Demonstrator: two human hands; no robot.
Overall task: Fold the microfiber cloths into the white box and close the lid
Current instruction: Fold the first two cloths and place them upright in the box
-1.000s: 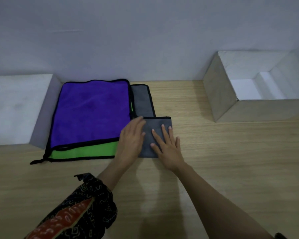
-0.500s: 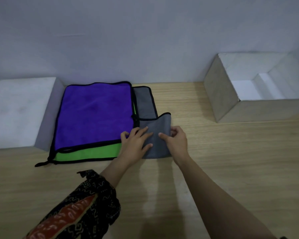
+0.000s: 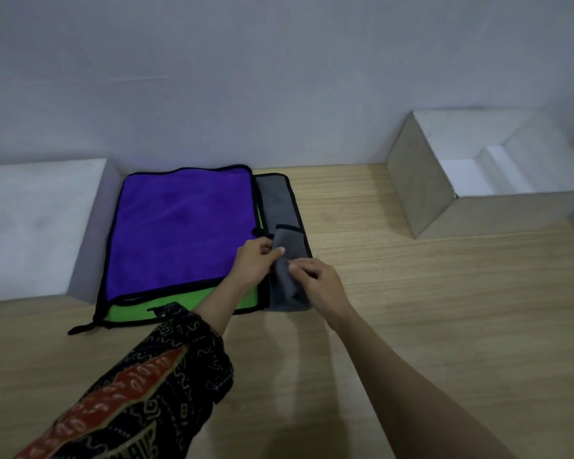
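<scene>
Wood-grain counter, pale wall behind. Grey cloth: plush, black-edged, folded into a narrow strip, long axis pointing away from the person, lying between both hands. Left hand pinches its fold; right hand grips its near edge with curled fingers. White box, open, far right of right hand.

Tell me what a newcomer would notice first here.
The bright purple microfiber cloth with black trim, spread left of centre on the wooden table, grabs the eye first. Just right of it, the left hand and right hand grip a folded grey microfiber cloth. The open white box stands at far right.
</scene>
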